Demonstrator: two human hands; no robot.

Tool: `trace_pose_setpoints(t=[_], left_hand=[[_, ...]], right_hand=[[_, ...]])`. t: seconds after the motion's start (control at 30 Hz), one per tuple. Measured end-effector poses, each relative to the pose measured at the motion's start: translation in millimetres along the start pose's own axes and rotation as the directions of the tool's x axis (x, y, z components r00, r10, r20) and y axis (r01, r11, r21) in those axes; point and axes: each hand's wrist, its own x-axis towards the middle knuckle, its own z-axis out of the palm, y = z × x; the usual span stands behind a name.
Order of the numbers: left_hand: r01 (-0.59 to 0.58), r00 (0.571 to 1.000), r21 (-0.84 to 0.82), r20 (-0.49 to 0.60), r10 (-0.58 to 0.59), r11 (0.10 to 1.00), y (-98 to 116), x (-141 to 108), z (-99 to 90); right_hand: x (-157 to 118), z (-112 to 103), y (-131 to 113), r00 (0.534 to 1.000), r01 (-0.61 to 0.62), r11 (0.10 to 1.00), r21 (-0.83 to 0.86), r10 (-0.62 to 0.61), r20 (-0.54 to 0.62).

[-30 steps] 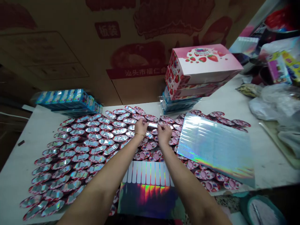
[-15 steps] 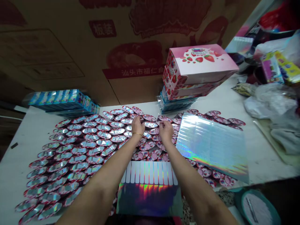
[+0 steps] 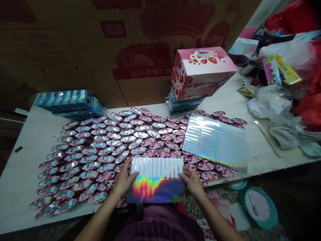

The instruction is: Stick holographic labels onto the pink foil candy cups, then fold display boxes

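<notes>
A shiny holographic sheet (image 3: 157,187) with a row of pale strips lies at the table's front edge. My left hand (image 3: 124,179) grips its left side, thumb on top and fingers at the edge. On the right side my right hand (image 3: 192,180) holds it the same way. Behind and to the left spread many small oval-topped red and silver pieces (image 3: 100,138), packed close together; several nearer the middle have pink centres (image 3: 157,144). A second, larger holographic sheet (image 3: 215,142) rests over the pieces at the right.
A large cardboard box (image 3: 145,92) stands behind the table. Pink strawberry boxes (image 3: 205,68) sit on a blue pack (image 3: 184,105); more blue packs (image 3: 67,102) are at left. Plastic bags (image 3: 265,102) lie right; a teal tub (image 3: 259,206) is below.
Both hands have come back from the oval pieces to the sides of the front sheet and taken hold of it. The camera view has shifted, showing more floor.
</notes>
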Motion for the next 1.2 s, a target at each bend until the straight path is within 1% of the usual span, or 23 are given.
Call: trace_pose_setpoints(t=[0.07,0.1,0.13,0.2,0.27,0.33,0.4,0.43,0.47,0.53,0.57,0.6,0.67,0.73,0.8,0.83,0.87,0.97,1.0,1.07,1.2], left_hand=[[0.027,1.000,-0.227,-0.002,-0.028,0.973,2.1,-0.7,2.6],[0.020,1.000,-0.310,-0.008,-0.023,0.951,5.1,-1.3,1.6],[0.000,1.000,-0.362,-0.028,-0.011,0.932,8.9,-2.5,-0.8],[-0.042,0.997,-0.404,-0.073,0.014,0.914,17.6,-6.8,-8.2],[-0.040,0.994,-0.432,-0.105,-0.006,0.901,26.8,-13.1,-17.2],[0.011,0.991,-0.473,-0.112,-0.072,0.881,36.2,-21.3,-26.9],[0.058,0.989,-0.508,-0.086,-0.119,0.859,45.6,-31.7,-37.8],[0.067,0.992,-0.506,-0.057,-0.111,0.860,50.1,-37.7,-43.6],[0.065,0.996,-0.487,-0.021,-0.085,0.871,54.2,-44.0,-49.4],[0.032,0.999,-0.413,0.041,-0.017,0.910,60.8,-55.8,-60.5],[0.014,0.999,-0.365,0.054,0.006,0.931,62.8,-60.7,-65.5],[-0.007,0.999,-0.320,0.048,0.024,0.947,63.9,-64.5,-70.0],[-0.063,0.998,-0.259,-0.013,0.062,0.964,63.5,-69.2,-78.2],[-0.125,0.990,-0.236,-0.097,0.104,0.964,61.0,-71.7,-86.0],[-0.166,0.978,-0.234,-0.163,0.129,0.958,58.5,-75.1,-94.2],[-0.167,0.978,-0.241,-0.163,0.130,0.956,57.7,-77.8,-98.2],[-0.164,0.982,-0.251,-0.137,0.132,0.954,57.3,-81.1,-102.1],[-0.192,0.981,-0.248,-0.011,0.196,0.950,56.9,-92.2,-111.3],[-0.221,0.974,-0.225,0.005,0.228,0.949,56.9,-95.3,-113.5],[-0.289,0.957,-0.152,-0.013,0.290,0.945,56.7,-99.6,-117.2],[-0.391,0.918,0.010,-0.071,0.391,0.920,57.3,-102.7,-124.3]], right_hand=[[-2.1,10.8,-5.5,0.993,0.054,0.992,0.110,-0.042,-0.113],[-3.3,13.5,-11.2,0.987,0.090,0.986,0.139,-0.069,-0.147],[-4.9,14.6,-17.8,0.980,0.126,0.981,0.146,-0.100,-0.175],[-9.0,14.2,-32.2,0.972,0.159,0.979,0.124,-0.133,-0.196],[-14.2,13.3,-46.9,0.981,0.133,0.984,0.118,-0.114,-0.156],[-20.1,13.9,-61.7,0.996,0.083,0.989,0.121,-0.078,-0.045],[-26.0,16.4,-76.0,0.996,0.058,0.993,0.107,-0.064,0.059],[-28.7,18.2,-82.5,0.995,0.059,0.993,0.103,-0.066,0.074],[-31.0,20.3,-88.3,0.995,0.066,0.992,0.103,-0.073,0.066],[-35.0,24.8,-97.5,0.995,0.091,0.991,0.102,-0.094,0.025],[-36.9,27.2,-101.1,0.995,0.096,0.991,0.093,-0.098,0.014],[-38.9,29.8,-104.2,0.995,0.094,0.993,0.076,-0.095,0.015],[-44.2,35.3,-110.0,0.996,0.069,0.997,0.039,-0.071,0.051],[-51.2,40.6,-115.8,0.991,0.057,0.998,0.009,-0.057,0.123],[-58.4,44.7,-121.5,0.976,0.075,0.997,-0.036,-0.066,0.208],[-61.4,45.9,-124.1,0.969,0.087,0.994,-0.063,-0.070,0.239],[-63.8,46.6,-126.5,0.966,0.099,0.991,-0.087,-0.075,0.247],[-66.9,47.7,-133.3,0.975,0.132,0.983,-0.130,-0.105,0.194],[-67.0,48.8,-135.5,0.978,0.144,0.980,-0.138,-0.119,0.170],[-66.2,53.2,-139.2,0.981,0.160,0.977,-0.140,-0.142,0.131],[-61.2,64.3,-140.5,0.982,0.183,0.981,-0.071,-0.179,0.055]])
